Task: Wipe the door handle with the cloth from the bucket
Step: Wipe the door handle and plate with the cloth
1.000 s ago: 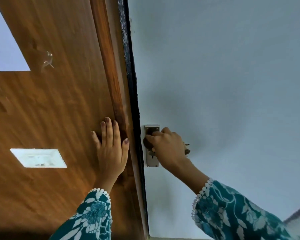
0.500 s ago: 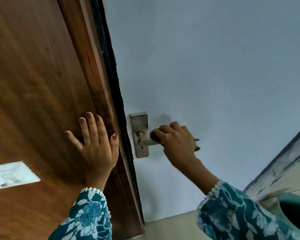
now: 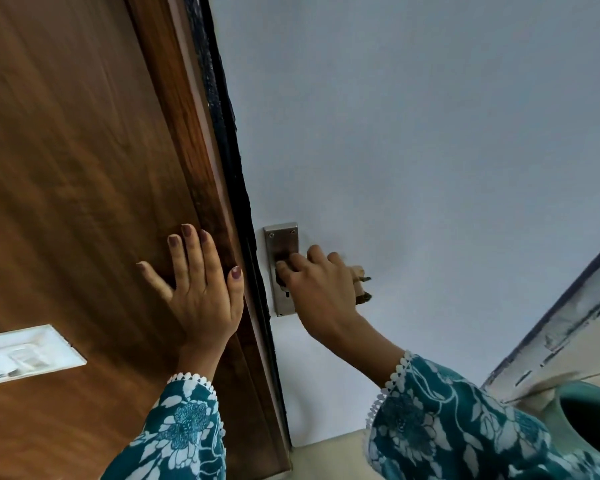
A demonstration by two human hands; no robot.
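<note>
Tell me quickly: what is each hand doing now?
Left hand: open, flat on the wooden panel, holding nothing.
Right hand: closed on the cloth, over the door handle.

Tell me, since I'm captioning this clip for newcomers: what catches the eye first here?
The right hand stands out first, closed on a cloth over the door handle at the metal plate, mid-frame. Beside it, the left hand lies flat, fingers spread, on the brown door frame. A teal bucket peeks in at the lower right corner.
</note>
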